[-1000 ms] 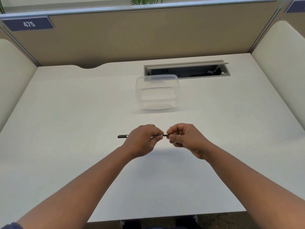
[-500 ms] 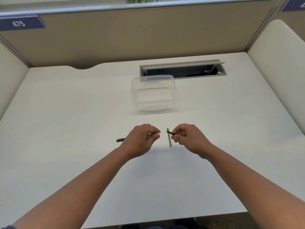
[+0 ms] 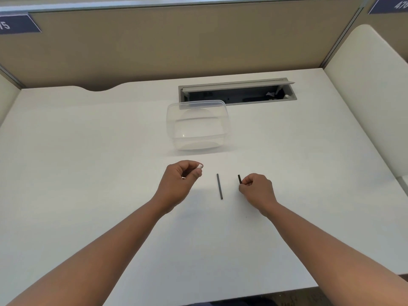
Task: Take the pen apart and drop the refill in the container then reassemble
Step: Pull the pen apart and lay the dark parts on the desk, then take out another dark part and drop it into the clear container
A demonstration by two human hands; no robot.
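The pen is in pieces. My left hand [image 3: 180, 181] is closed on a pen part [image 3: 199, 166]; only its white end shows past my thumb, plus a small metallic bit lower down. My right hand [image 3: 256, 188] pinches a short black pen piece [image 3: 239, 179] that points up and away. Between the two hands a thin dark rod [image 3: 219, 186] lies loose on the white desk [image 3: 88, 173], running near to far. The clear plastic container [image 3: 197, 125] stands open behind the hands, and I see nothing in it.
An open grey cable tray [image 3: 237, 91] is sunk into the desk right behind the container. Tan partition walls close off the back, and cream side panels [image 3: 371, 96] stand at both sides. The desk's front edge runs under my forearms.
The pen came apart between my hands. The dark rod now lies on the desk. My hands moved apart, the right one going right with the black piece. The left one turned its part.
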